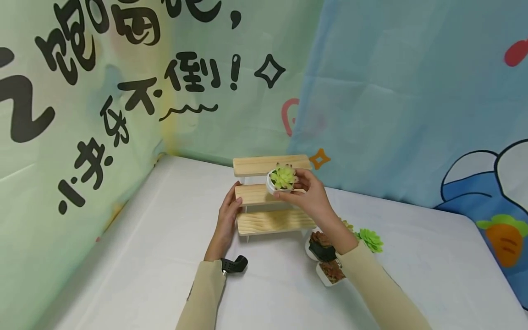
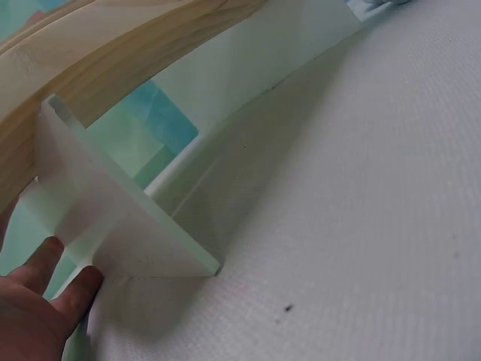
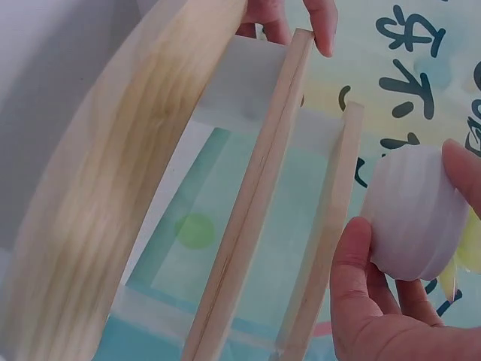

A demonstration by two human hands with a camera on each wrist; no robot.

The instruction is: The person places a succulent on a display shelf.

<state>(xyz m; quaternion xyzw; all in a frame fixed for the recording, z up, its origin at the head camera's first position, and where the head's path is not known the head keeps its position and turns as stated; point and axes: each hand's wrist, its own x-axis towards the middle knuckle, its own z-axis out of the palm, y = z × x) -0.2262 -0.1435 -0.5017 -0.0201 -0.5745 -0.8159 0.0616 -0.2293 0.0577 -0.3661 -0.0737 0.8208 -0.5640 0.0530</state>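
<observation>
In the head view my right hand (image 1: 311,192) pinches a small white pot with a light-green succulent (image 1: 283,177), above the middle step of a three-tier wooden display stand (image 1: 276,222). The right wrist view shows the white ribbed pot (image 3: 417,210) tilted between the thumb and fingers of my right hand (image 3: 398,331), apart from the planks (image 3: 255,195). My left hand (image 1: 228,213) holds the stand's left end at the middle step. In the left wrist view two fingers of my left hand (image 2: 41,301) lie against the white side panel (image 2: 120,210).
Near my right forearm stand white pots with reddish-brown succulents (image 1: 331,272) and a bright-green succulent (image 1: 371,239), partly hidden by the arm. A white cloth (image 1: 165,256) covers the table. Printed fabric backdrops (image 1: 392,114) rise behind and at the left.
</observation>
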